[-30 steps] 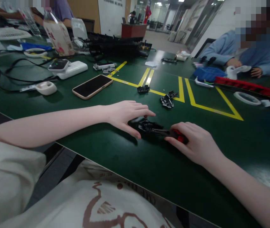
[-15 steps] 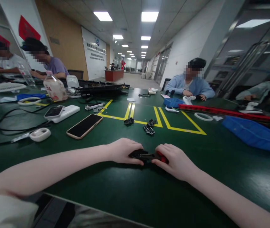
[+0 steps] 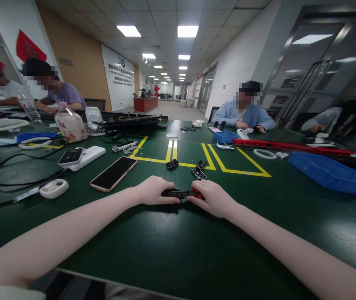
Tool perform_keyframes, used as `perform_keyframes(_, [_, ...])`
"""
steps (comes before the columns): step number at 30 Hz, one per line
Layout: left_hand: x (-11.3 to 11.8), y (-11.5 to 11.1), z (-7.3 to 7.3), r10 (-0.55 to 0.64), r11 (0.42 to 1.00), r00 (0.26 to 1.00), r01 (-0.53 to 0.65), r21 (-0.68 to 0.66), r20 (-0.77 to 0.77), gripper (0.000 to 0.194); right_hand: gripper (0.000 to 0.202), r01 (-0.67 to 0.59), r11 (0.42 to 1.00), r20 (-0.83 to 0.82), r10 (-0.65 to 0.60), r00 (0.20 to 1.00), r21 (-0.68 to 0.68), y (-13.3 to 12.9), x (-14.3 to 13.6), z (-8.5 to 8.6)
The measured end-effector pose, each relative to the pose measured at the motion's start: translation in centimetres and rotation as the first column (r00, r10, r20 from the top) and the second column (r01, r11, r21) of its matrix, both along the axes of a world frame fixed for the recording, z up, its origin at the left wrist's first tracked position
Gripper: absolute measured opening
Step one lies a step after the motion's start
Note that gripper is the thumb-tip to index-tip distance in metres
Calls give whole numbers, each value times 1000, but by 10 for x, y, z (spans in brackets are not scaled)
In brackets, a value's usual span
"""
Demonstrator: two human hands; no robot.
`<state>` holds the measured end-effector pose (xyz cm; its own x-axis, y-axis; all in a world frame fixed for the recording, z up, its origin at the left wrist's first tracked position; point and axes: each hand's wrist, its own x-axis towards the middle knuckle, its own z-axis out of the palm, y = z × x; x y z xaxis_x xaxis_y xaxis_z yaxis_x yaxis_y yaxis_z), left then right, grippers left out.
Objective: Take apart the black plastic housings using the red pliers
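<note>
My left hand (image 3: 156, 190) is closed round one end of a small black part (image 3: 172, 193), fingers on top and thumb along the near side. My right hand (image 3: 213, 197) grips a red-handled tool (image 3: 197, 193) whose dark, narrow front reaches to the black part. Its jaws are too dark and small to make out. Just beyond my hands lie more black parts: one (image 3: 172, 164) left of centre, and a silver-and-black one (image 3: 199, 173) touching or close to a small black piece (image 3: 201, 164).
Left of my arm lie a phone (image 3: 114, 173), a white oval case (image 3: 53, 188) and a white device (image 3: 88, 158) with cables. Yellow tape (image 3: 243, 171) marks the green table (image 3: 171, 250). A blue tray (image 3: 331, 173) and red bar (image 3: 290, 147) lie right. Co-workers sit around.
Both hands, still holding the black part and the red-handled tool, appear slightly farther up and left in view. The camera has tilted a little. The loose parts have stayed in place.
</note>
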<state>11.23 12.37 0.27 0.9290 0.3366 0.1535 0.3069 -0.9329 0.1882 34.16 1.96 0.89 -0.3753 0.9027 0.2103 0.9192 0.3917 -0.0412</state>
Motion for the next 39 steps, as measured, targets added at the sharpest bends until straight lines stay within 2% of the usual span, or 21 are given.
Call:
perform_keyframes(7, [0,-3,3,19,1000,999,-19,4,-43,54,40,-17,1000,-26,17,1000,-2,0,2,-1])
perform_keyframes(20, [-4,-2,8,-64,991,993,75,114,-99,45,42,39,998,-88,-34,995,47,0,13,-6])
perform_keyframes(23, [-6,0,8,-85,983,991,100,153,-101,42,46,31,999,-85,-30,996,10,-3,26,0])
perform_keyframes(28, [-10,4,10,-96,976,990,115,185,-107,41,68,31,992,-57,-37,998,-119,-6,52,13])
perform_keyframes(32, [-13,6,14,-89,976,990,109,187,-112,41,72,51,984,-45,-60,997,-172,-6,63,17])
perform_keyframes(35, [-15,7,14,-84,978,990,104,183,-114,42,71,67,985,-34,-74,997,-157,-9,63,15])
perform_keyframes(39, [-16,9,12,-81,980,990,99,172,-113,45,62,95,993,-5,-95,995,-74,-13,55,9])
